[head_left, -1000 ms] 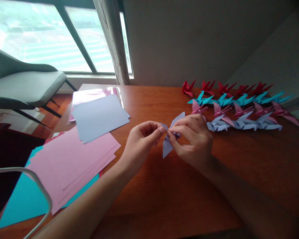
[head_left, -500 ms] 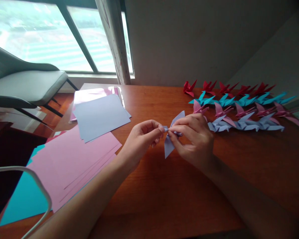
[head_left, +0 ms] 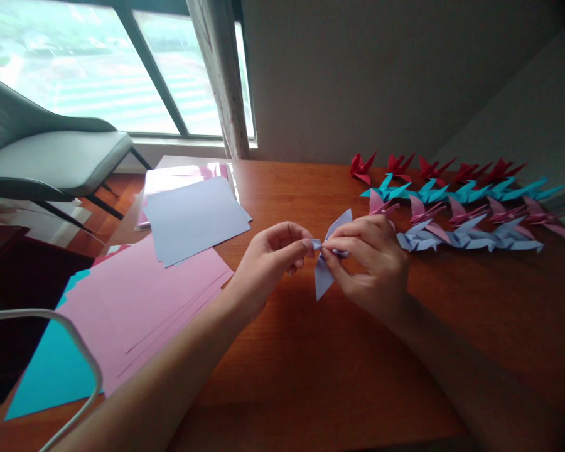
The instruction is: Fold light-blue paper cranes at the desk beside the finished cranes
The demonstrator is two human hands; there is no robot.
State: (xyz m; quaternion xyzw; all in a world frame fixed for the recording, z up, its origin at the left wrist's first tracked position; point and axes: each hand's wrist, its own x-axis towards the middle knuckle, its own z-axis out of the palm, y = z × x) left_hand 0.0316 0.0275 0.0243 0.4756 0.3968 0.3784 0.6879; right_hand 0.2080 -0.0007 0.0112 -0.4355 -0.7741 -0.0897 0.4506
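Note:
A pale lavender paper crane (head_left: 324,279) is held between my two hands above the wooden table (head_left: 311,383). My left hand (head_left: 282,251) pinches a narrow pointed tip of it between thumb and index finger. At its middle, my right hand (head_left: 370,257) grips the folded body with thumb and fingers. One wing points up and away, the other down toward me. The right fingers hide part of the body. Just beyond my right hand stands a row of finished lavender cranes (head_left: 471,237).
Behind that row are pink cranes (head_left: 421,210), turquoise cranes (head_left: 466,190) and red cranes (head_left: 433,168). At left lie lavender sheets (head_left: 198,216), pink sheets (head_left: 145,301) and turquoise paper (head_left: 51,376). A white cable (head_left: 91,364) curves at lower left; a chair (head_left: 61,157) stands by the window.
The whole view has shifted slightly, so things appear a little further right. Both hands keep their hold on the lavender crane, with little visible change in the fingers.

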